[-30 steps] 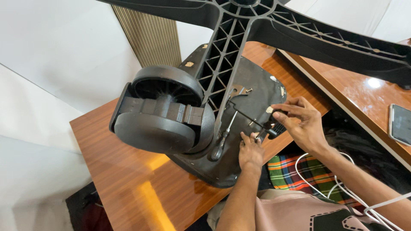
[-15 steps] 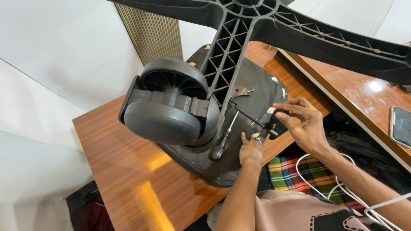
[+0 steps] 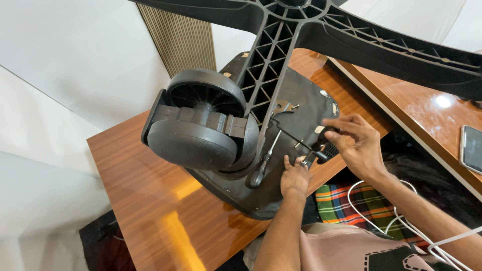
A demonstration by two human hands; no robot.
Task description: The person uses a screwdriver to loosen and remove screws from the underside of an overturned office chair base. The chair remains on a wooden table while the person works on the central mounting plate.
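Over the black seat underside [image 3: 296, 115], left hand [image 3: 294, 176] pinching a small metal part [image 3: 307, 160], right hand [image 3: 357, 145] gripping a black knob [image 3: 326, 149].

Both forearms were left bare to the frame's edge. A pinkish-beige shirt [image 3: 341, 251] with a black graphic was worn; below it, a plaid cloth [image 3: 341, 203], possibly a wrap, was seen.

Bright even light; glare on desk [image 3: 442, 103]; caster [image 3: 201, 125] slightly soft.

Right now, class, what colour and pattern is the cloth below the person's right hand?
A plaid cloth in green, red, orange and black, shown in the head view.
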